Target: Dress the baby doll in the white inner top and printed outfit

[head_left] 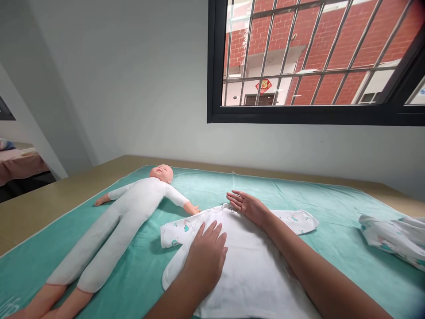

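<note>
A white baby shirt (255, 270) with small green prints on its sleeves lies spread on the green cloth, its neckline toward the wall. My left hand (207, 254) rests palm down on the left part of the shirt, fingers stretched out. Near the neckline is my right hand (248, 207), its fingers extended and palm turned inward, with nothing in it. To the left lies a baby doll (139, 199) on its back, in a white body suit. One doll hand (191, 208) is close to the shirt's left sleeve (174, 233).
The green cloth (133, 283) covers much of a wooden table (36, 204). A bunched printed garment (395, 239) lies at the right. Behind the table stand a grey wall and a barred window (299, 114). A pink-covered bed (20, 164) shows at far left.
</note>
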Motion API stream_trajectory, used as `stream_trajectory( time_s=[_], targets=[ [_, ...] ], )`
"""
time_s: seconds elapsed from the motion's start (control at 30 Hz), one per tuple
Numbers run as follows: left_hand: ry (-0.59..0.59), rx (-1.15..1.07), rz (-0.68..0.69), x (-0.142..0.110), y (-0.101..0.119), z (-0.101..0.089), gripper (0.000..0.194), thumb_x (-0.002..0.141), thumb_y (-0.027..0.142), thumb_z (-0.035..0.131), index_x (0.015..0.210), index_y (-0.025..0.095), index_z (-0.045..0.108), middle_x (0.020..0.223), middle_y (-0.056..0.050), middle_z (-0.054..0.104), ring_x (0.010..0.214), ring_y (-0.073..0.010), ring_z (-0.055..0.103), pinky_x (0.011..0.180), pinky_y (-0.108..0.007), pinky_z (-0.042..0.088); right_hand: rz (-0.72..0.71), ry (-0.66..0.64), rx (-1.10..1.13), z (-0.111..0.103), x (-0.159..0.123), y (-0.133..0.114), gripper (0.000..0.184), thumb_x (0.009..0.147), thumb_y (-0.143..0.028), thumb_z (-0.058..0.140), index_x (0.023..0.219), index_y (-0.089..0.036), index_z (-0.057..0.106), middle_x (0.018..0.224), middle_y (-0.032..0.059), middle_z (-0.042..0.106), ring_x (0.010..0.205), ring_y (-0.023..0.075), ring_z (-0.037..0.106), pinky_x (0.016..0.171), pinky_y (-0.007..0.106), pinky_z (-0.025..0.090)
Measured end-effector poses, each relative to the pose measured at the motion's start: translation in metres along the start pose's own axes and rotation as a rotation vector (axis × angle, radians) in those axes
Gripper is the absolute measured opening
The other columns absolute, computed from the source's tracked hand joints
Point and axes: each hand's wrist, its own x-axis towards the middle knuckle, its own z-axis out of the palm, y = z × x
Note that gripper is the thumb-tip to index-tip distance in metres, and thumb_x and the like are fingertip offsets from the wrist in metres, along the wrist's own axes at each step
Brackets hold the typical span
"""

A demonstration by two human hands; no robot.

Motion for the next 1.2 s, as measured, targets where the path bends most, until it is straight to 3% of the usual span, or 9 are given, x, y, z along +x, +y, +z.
stream_trajectory(
  time_s=[0.27, 0.47, 0.63, 0.7, 0.8, 0.97, 1.07, 1.13, 1.2],
  targets=[
    [-0.168, 0.044, -0.046, 0.002, 0.001, -0.005, 0.039, 0.098, 0.035, 0.039, 0.131, 0.022, 0.055, 0.149, -0.007, 0.047, 0.143, -0.0263, 0.036, 0.117, -0.056, 0.032, -0.062, -0.038, 0.218, 0.017, -0.01, -0.013, 0.037, 0.097, -0.035, 0.05, 0.125, -0.011, 0.051, 0.133, 0.0188, 0.058, 0.122, 0.0234, 0.059, 0.101, 0.033, 0.052],
    [-0.149, 0.052, -0.035, 0.001, 0.002, -0.005, 0.039, 0.098, 0.035, 0.04, 0.132, 0.022, 0.054, 0.149, -0.006, 0.048, 0.142, -0.0259, 0.037, 0.116, -0.056, 0.033, 0.16, 0.046, -0.021, 0.023, -0.007, 0.009, 0.035, 0.091, -0.025, 0.062, 0.119, -0.008, 0.052, 0.126, 0.0236, 0.059, 0.112, 0.0238, 0.065, 0.095, 0.034, 0.056],
    [-0.134, 0.072, 0.008, 0.0, 0.007, -0.006, 0.038, 0.097, 0.034, 0.042, 0.132, 0.022, 0.053, 0.146, -0.005, 0.051, 0.14, -0.0268, 0.04, 0.115, -0.059, 0.034, 0.16, -0.062, 0.097, 0.013, -0.004, 0.009, 0.034, 0.092, -0.03, 0.062, 0.118, -0.011, 0.054, 0.13, 0.0179, 0.057, 0.123, 0.0213, 0.057, 0.1, 0.035, 0.053],
    [-0.146, 0.082, 0.009, 0.001, 0.008, -0.006, 0.038, 0.096, 0.032, 0.045, 0.132, 0.022, 0.053, 0.146, -0.005, 0.052, 0.14, -0.027, 0.041, 0.114, -0.059, 0.035, 0.132, -0.031, 0.188, 0.008, -0.002, 0.008, 0.037, 0.093, -0.034, 0.059, 0.122, -0.012, 0.052, 0.132, 0.0173, 0.055, 0.126, 0.0215, 0.054, 0.099, 0.035, 0.054],
    [-0.17, 0.103, 0.022, 0.002, 0.008, -0.007, 0.037, 0.095, 0.027, 0.048, 0.131, 0.021, 0.054, 0.145, -0.007, 0.053, 0.139, -0.028, 0.041, 0.112, -0.059, 0.037, 0.108, 0.068, 0.316, 0.0, 0.001, 0.006, 0.049, 0.094, -0.037, 0.057, 0.134, -0.013, 0.043, 0.142, 0.0185, 0.048, 0.131, 0.0241, 0.05, 0.093, 0.034, 0.057],
    [-0.176, 0.091, 0.025, 0.002, 0.01, -0.009, 0.034, 0.095, 0.026, 0.046, 0.128, 0.022, 0.057, 0.144, -0.007, 0.054, 0.139, -0.0271, 0.041, 0.112, -0.059, 0.037, 0.089, 0.102, 0.39, -0.01, 0.007, 0.006, 0.07, 0.096, -0.037, 0.052, 0.15, -0.016, 0.014, 0.153, 0.0195, 0.033, 0.135, 0.0259, 0.045, 0.088, 0.034, 0.059],
    [-0.193, 0.085, 0.021, 0.0, 0.01, -0.01, 0.034, 0.096, 0.026, 0.045, 0.128, 0.023, 0.057, 0.144, -0.006, 0.053, 0.14, -0.0266, 0.041, 0.113, -0.059, 0.036, 0.075, 0.105, 0.415, -0.009, 0.003, 0.0, 0.07, 0.096, -0.039, 0.052, 0.151, -0.018, 0.014, 0.152, 0.0201, 0.036, 0.133, 0.0262, 0.048, 0.089, 0.038, 0.058],
    [-0.189, 0.08, 0.019, 0.0, 0.01, -0.011, 0.034, 0.096, 0.027, 0.045, 0.128, 0.024, 0.056, 0.144, -0.005, 0.054, 0.139, -0.0263, 0.041, 0.113, -0.059, 0.036, 0.03, 0.038, 0.429, -0.004, -0.005, -0.007, 0.064, 0.096, -0.045, 0.048, 0.149, -0.017, 0.023, 0.148, 0.0201, 0.042, 0.132, 0.0257, 0.05, 0.094, 0.041, 0.056],
    [-0.185, 0.077, 0.021, -0.001, 0.009, -0.011, 0.035, 0.096, 0.027, 0.044, 0.129, 0.024, 0.056, 0.144, -0.005, 0.054, 0.139, -0.0261, 0.042, 0.112, -0.059, 0.036, -0.015, -0.144, 0.426, 0.004, -0.014, -0.015, 0.062, 0.097, -0.052, 0.043, 0.145, -0.014, 0.032, 0.145, 0.0205, 0.046, 0.132, 0.0248, 0.05, 0.101, 0.041, 0.051]
  ],
)
